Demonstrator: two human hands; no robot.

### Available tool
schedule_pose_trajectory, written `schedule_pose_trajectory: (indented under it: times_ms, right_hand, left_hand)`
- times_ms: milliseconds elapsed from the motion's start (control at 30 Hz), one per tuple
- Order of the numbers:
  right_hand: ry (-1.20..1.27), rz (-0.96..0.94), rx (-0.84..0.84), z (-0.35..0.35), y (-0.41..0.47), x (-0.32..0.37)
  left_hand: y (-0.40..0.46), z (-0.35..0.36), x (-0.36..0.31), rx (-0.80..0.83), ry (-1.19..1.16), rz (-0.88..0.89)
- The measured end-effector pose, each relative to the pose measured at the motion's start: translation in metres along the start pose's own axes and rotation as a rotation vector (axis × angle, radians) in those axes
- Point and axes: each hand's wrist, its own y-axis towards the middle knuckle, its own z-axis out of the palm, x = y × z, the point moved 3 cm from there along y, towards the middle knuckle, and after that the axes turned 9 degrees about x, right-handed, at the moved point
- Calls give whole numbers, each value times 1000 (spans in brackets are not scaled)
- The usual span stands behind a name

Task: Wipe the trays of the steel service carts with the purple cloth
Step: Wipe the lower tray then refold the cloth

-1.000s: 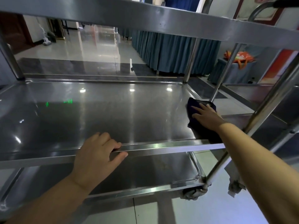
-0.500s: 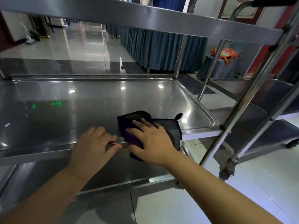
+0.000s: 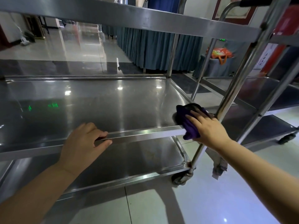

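Pressing flat on the purple cloth (image 3: 188, 122), the right hand (image 3: 208, 129) has its fingers straight and spread over the fabric, which spills out past the fingertips and hangs over the rim below the palm. Cloth sits at the near right corner of the middle tray (image 3: 100, 107), beside the corner post (image 3: 233, 88). Left hand (image 3: 80, 144) grips the tray's front rim, fingers curled over the top, thumb under.

Count: two hands, one cloth, two carts. Near cart shows three trays; bottom tray (image 3: 132, 160) rides on a caster wheel (image 3: 182, 177). Second cart (image 3: 271, 101) stands just to the right.

Floor (image 3: 202, 199) pale glossy tile. Beyond: blue curtain (image 3: 155, 52), orange bag (image 3: 220, 54).
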Motion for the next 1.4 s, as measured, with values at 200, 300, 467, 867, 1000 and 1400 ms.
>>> schedule_pose_trajectory:
  times_ms: [200, 300, 467, 867, 1000, 1400]
  right_hand:
    - [13, 84, -136, 0, 8, 41]
    - [37, 42, -216, -5, 21, 99]
    - [78, -6, -275, -17, 44, 197]
    - [29, -137, -158, -66, 97, 421]
    - [-17, -216, -71, -84, 115, 506]
    - [-87, -426, -152, -130, 167, 695]
  left_hand:
    - [-2, 1, -4, 7, -9, -56]
    - [-3, -2, -6, 16, -39, -107]
    - [-27, -21, 10, 86, -139, -126]
    - [-162, -102, 142, -244, -28, -342]
    - [-203, -129, 190, -296, -22, -422]
    - [-268, -183, 271, -456, 69, -562]
